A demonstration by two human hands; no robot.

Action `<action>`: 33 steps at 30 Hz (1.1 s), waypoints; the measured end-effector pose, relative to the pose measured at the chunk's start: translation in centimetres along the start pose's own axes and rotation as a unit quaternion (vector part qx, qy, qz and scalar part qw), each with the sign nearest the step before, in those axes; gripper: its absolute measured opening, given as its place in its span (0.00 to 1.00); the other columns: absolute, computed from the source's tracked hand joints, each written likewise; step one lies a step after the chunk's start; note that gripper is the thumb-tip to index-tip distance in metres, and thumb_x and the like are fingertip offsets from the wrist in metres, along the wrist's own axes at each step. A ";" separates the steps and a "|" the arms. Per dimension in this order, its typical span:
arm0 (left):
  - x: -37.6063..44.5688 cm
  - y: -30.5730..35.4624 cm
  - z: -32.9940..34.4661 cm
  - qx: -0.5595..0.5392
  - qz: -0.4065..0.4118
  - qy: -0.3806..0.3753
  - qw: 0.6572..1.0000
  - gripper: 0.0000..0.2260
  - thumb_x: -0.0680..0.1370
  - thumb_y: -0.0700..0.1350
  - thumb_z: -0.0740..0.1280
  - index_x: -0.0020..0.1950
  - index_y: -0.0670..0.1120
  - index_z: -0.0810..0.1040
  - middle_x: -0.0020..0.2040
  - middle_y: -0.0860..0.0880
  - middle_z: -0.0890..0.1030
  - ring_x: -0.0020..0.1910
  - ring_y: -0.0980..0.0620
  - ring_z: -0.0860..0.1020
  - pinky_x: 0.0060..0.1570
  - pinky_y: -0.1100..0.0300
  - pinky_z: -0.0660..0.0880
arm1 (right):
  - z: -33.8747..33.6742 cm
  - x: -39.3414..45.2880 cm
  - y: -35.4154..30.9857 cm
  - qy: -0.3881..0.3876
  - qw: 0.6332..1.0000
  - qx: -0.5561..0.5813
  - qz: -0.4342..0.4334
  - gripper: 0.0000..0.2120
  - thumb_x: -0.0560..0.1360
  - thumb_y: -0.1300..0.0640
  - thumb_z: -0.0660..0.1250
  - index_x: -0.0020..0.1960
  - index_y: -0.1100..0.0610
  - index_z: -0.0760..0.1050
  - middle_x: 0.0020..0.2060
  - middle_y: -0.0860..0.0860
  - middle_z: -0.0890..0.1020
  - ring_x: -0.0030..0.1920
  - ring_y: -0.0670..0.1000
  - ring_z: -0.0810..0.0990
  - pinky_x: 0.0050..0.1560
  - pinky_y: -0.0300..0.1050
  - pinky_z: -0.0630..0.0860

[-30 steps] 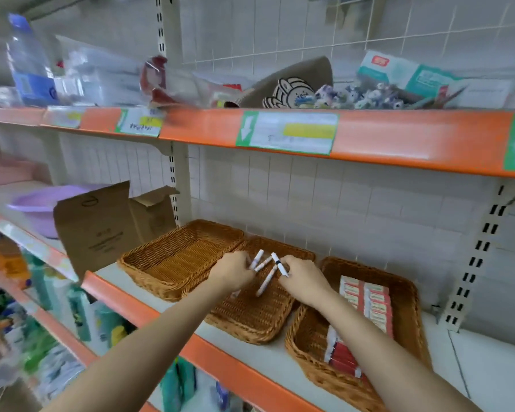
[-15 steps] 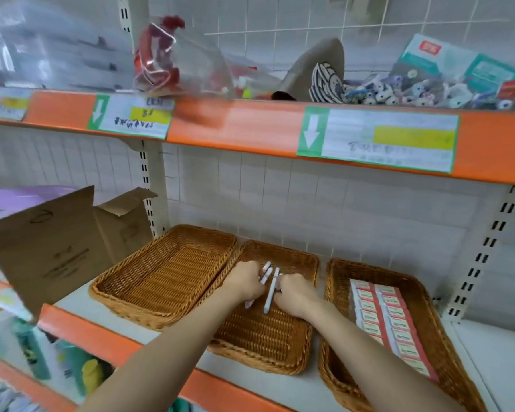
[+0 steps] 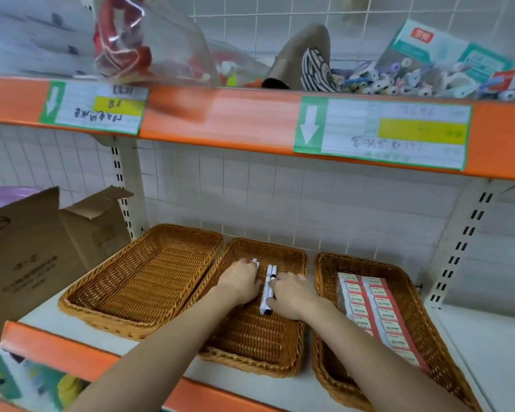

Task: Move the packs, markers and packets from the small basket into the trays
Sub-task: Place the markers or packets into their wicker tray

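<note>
Two bare forearms reach in from the near edge of the white shelf [image 3: 265,382], over its orange front lip, into the middle wicker tray [image 3: 250,340], which sits between two like it. The left hand [image 3: 241,282] lies knuckles-up on the tray floor toward the far end, fingers curled down over a white marker [image 3: 255,262] of which only the tip shows past the fingers; whether it grips or merely covers the marker cannot be told. Just to its right the right hand [image 3: 290,294] rests with fingers bent, its fingertips touching a pair of white markers with black caps [image 3: 268,289] that lie side by side, lengthwise on the weave between the two hands. The right wicker tray [image 3: 321,292], close to the shelf's right-hand upright, holds two rows of red-and-white packs [image 3: 375,310] laid flat along its length. The left wicker tray [image 3: 143,281] has only its woven floor showing. At the shelf's left edge stands an open cardboard box [image 3: 33,257]. Behind the trays runs a white tiled wall. Above, an orange shelf front [image 3: 250,117] carries green-arrowed price labels [image 3: 381,132], with bagged goods and small items piled on top.
</note>
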State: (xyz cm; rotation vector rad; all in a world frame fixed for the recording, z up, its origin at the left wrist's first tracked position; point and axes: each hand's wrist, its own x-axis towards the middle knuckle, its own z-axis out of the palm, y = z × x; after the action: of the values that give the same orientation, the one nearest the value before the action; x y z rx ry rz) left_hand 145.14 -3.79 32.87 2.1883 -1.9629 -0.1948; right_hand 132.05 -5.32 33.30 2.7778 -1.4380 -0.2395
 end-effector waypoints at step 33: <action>-15.1 24.5 3.3 0.048 0.184 -0.112 0.975 0.31 0.82 0.61 0.46 0.78 0.51 0.38 0.77 0.45 0.34 0.76 0.45 0.33 0.73 0.46 0.34 | 3.7 -31.7 13.8 -0.020 0.979 0.098 0.176 0.36 0.79 0.34 0.45 0.78 0.50 0.35 0.78 0.49 0.37 0.77 0.50 0.35 0.75 0.59 0.36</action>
State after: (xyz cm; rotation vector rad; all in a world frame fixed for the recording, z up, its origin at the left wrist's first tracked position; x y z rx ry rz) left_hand 119.01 8.50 34.80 1.8754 -2.5078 -0.3044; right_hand 102.38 12.64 34.90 2.6004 -2.0297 -0.1547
